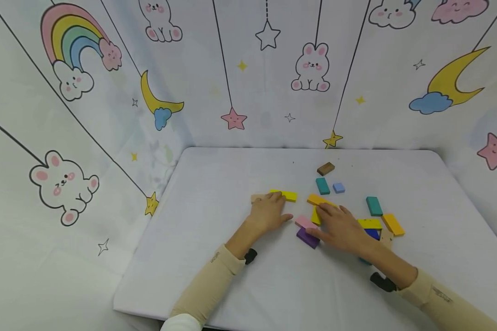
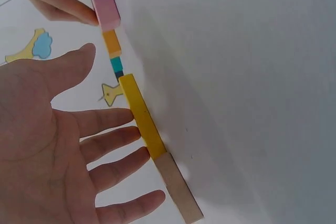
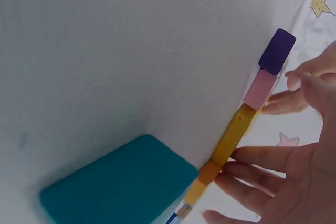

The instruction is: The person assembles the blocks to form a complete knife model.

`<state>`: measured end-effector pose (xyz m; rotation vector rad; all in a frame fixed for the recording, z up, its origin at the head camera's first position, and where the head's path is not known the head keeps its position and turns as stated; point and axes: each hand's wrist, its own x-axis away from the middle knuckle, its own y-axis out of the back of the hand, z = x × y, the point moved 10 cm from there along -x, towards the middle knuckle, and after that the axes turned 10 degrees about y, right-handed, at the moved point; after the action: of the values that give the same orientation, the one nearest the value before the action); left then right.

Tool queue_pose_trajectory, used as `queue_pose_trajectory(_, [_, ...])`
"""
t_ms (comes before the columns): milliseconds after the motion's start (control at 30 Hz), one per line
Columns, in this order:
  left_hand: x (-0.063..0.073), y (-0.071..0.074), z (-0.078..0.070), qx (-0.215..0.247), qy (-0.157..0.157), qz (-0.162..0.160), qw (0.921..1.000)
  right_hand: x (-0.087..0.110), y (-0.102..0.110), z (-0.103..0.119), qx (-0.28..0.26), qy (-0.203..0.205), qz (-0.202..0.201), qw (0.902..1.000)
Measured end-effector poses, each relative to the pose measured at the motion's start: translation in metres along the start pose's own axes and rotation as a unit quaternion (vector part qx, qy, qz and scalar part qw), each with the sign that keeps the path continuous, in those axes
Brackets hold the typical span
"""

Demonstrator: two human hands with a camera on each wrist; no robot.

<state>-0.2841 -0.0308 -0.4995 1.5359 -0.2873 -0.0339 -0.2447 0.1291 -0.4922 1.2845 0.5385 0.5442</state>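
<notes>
My left grip (image 1: pixel 268 215) is released, its straight fingertips touching a bright yellow block (image 1: pixel 290 196) at its 1 o'clock on the tabletop (image 1: pixel 215 184); a beige block (image 1: pixel 255 198) lies at its 11. My right grip (image 1: pixel 343 230) is also released, fingers against an orange block (image 1: pixel 314 199) at its 10 o'clock, a pink block (image 1: pixel 304 222) and purple block (image 1: pixel 307 238) around its 9.
</notes>
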Motion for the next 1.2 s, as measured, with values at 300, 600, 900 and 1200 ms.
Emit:
queue_pose_trajectory(300, [-0.001,0.0,0.018,0.0,0.019,0.002,0.9998,-0.01,-0.001,0.0,-0.037,0.005,-0.003,0.9993])
queue_pose_trajectory(600, [-0.003,0.002,0.027,0.024,0.022,0.001,0.9995,-0.022,-0.007,-0.006,-0.079,-0.023,0.021,0.9964])
queue_pose_trajectory(900, [-0.01,0.0,0.034,0.031,0.031,0.001,0.999,-0.038,-0.008,-0.003,-0.079,0.0,0.024,0.9966])
queue_pose_trajectory(1200, [-0.015,0.0,0.042,0.034,0.04,0.005,0.9986,-0.054,-0.005,-0.003,-0.06,0.022,0.039,0.9972])
